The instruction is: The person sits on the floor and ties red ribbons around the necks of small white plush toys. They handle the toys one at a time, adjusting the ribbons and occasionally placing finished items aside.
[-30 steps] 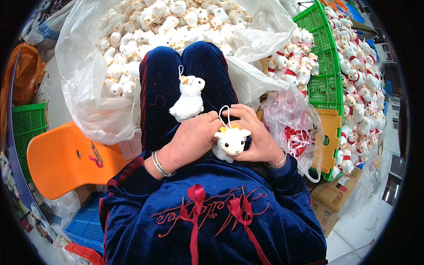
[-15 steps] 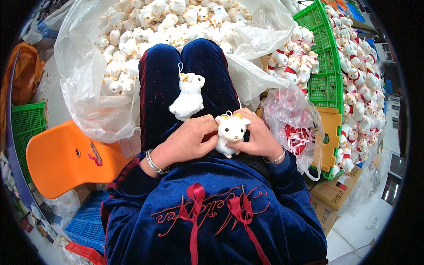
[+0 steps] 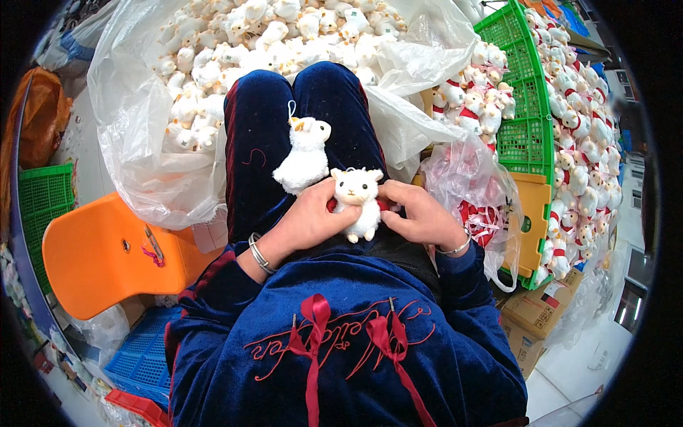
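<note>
Toy workshop: bagged plush sheep [image 3: 235, 57], crates [image 3: 528, 107]

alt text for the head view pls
Both hands, left hand and right hand, hold a small white plush lamb on the lap; a second lamb lies on the thigh, near a clear bag of lambs.
</note>
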A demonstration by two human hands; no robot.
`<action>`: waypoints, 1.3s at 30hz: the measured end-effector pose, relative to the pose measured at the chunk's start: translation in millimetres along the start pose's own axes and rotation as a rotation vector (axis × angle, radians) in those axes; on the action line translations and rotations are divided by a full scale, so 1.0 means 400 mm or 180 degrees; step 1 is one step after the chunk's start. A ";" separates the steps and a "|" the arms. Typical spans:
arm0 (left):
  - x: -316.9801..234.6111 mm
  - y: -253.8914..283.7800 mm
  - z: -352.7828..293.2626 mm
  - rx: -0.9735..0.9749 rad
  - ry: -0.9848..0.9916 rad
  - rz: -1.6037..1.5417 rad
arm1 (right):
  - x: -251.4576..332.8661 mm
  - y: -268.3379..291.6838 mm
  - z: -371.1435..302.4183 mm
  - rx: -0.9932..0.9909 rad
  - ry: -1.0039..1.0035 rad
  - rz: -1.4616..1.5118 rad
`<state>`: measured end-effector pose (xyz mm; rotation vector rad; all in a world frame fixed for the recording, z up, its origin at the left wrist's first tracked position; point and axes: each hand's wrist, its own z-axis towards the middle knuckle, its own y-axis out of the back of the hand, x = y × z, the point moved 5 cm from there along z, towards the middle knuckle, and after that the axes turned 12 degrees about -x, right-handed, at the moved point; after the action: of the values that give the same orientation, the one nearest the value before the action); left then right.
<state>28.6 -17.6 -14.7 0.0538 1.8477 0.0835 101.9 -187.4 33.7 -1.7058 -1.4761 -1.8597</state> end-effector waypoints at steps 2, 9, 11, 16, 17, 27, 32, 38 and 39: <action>0.020 0.000 0.007 -0.0038 0.0133 -0.0090 | -0.017 -0.010 -0.002 -0.0210 -0.0256 0.0112; 0.031 -0.006 0.022 -0.0122 0.0213 0.0428 | -0.039 0.006 -0.011 -0.0800 -0.0812 -0.0042; 0.021 -0.001 0.023 -0.0118 0.0291 0.0585 | -0.019 0.013 -0.013 -0.0857 -0.0708 -0.0039; 0.040 0.003 0.031 -0.0183 0.0431 0.0928 | -0.021 -0.021 -0.015 -0.1012 -0.0614 0.0301; 0.034 0.009 0.032 -0.0132 0.0542 0.1194 | -0.027 -0.040 -0.013 -0.1004 -0.0397 0.0423; 0.012 0.063 0.007 0.0443 0.0231 0.0712 | -0.030 -0.042 -0.008 -0.1272 -0.0413 -0.0008; -0.018 0.070 0.016 0.0058 -0.0151 0.1503 | -0.009 -0.045 0.004 -0.1261 -0.0150 -0.0145; -0.022 0.070 0.008 -0.0352 -0.0232 0.1030 | -0.011 -0.044 0.016 -0.1271 -0.0113 -0.0122; -0.022 0.071 0.005 -0.0380 -0.0184 0.0978 | -0.012 -0.044 0.017 -0.1291 -0.0134 -0.0060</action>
<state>32.8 10.0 -4.5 0.2540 1.7610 0.4021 95.0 -175.9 19.3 -1.9124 -1.1886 -2.2666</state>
